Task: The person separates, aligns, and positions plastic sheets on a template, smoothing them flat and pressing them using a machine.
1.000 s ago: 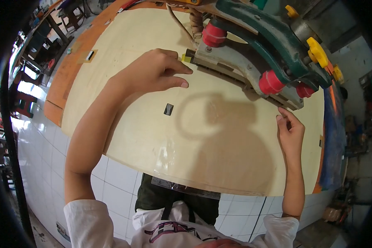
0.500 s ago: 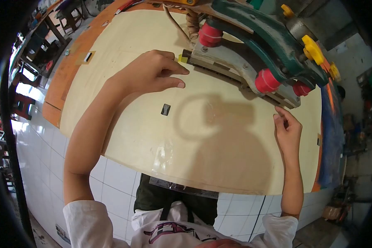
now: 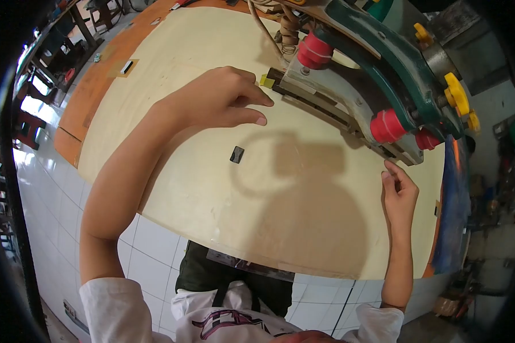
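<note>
My left hand (image 3: 226,98) hovers over the cream tabletop (image 3: 171,57), left of the press-like machine. Its thumb and index finger are apart, and nothing shows between them. My right hand (image 3: 400,186) is at the near right end of the machine's metal bar (image 3: 320,108), fingers curled and thumb close to the index finger. Whatever they may pinch is too small or clear to make out. The machine has a dark green curved arm (image 3: 377,68), red round mounts (image 3: 388,126) and yellow knobs (image 3: 456,93). A small black rectangular piece (image 3: 237,154) lies between my arms.
A coiled cable (image 3: 289,34) hangs behind the machine. An orange-brown board edge (image 3: 80,123) borders the tabletop, with a small white-and-black piece (image 3: 126,67) on it. Blue sheeting (image 3: 455,211) drapes the right side. A red stool (image 3: 28,128) stands on the tiled floor.
My view has shifted a little, so the machine appears further right and lower. Both hands keep nearly the same pose, the right a touch lower in view.
</note>
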Demonstrator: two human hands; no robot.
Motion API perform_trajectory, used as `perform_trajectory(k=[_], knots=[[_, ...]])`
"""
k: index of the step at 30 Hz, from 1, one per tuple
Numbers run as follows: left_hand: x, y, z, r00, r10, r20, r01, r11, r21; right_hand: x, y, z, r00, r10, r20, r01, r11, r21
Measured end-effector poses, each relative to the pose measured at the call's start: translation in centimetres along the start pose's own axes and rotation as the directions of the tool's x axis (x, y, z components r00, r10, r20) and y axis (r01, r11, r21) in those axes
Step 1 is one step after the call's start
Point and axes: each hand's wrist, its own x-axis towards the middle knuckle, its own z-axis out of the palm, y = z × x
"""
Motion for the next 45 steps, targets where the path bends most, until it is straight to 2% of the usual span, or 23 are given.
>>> perform_trajectory(k=[8,14,23,25,34,37,41,45], knots=[[-0.02,0.06,0.07,1.0,0.005,-0.012,-0.005,1.0,-0.005,0.06,0.64,0.16,0.999,-0.053,-0.011,0.053,0.999,0.003],[-0.03,0.2,0.0,1.0,-0.023,0.004,0.023,1.0,0.003,0.05,0.54,0.05,1.0,-0.024,0.004,0.024,1.0,0.016],[-0.05,-0.21,0.23,0.998,0.052,-0.036,-0.051,0.998,0.023,0.05,0.52,0.06,0.998,-0.067,-0.012,0.067,0.998,0.01],[-0.03,0.23,-0.06,1.0,-0.014,0.004,0.014,1.0,0.008,-0.03,0.35,0.13,0.998,-0.057,-0.015,0.058,0.998,0.021],[0.0,-0.15,0.1,0.999,0.031,-0.011,-0.03,0.999,0.009,0.01,0.34,-0.06,1.0,-0.027,0.008,0.027,1.0,0.015],[-0.05,0.31,-0.04,1.0,-0.027,0.008,0.027,1.0,0.008,0.01,0.27,-0.09,0.999,-0.045,0.0,0.045,0.999,0.01],[0.12,0.03,0.19,0.999,0.028,-0.025,-0.028,0.999,0.023,0.08,0.36,-0.21,0.999,-0.034,-0.01,0.034,0.999,0.029],[0.05,0.54,-0.09,1.0,-0.018,-0.014,0.018,1.0,0.007,0.1,0.24,-0.23,1.0,-0.025,-0.004,0.025,0.999,0.046]])
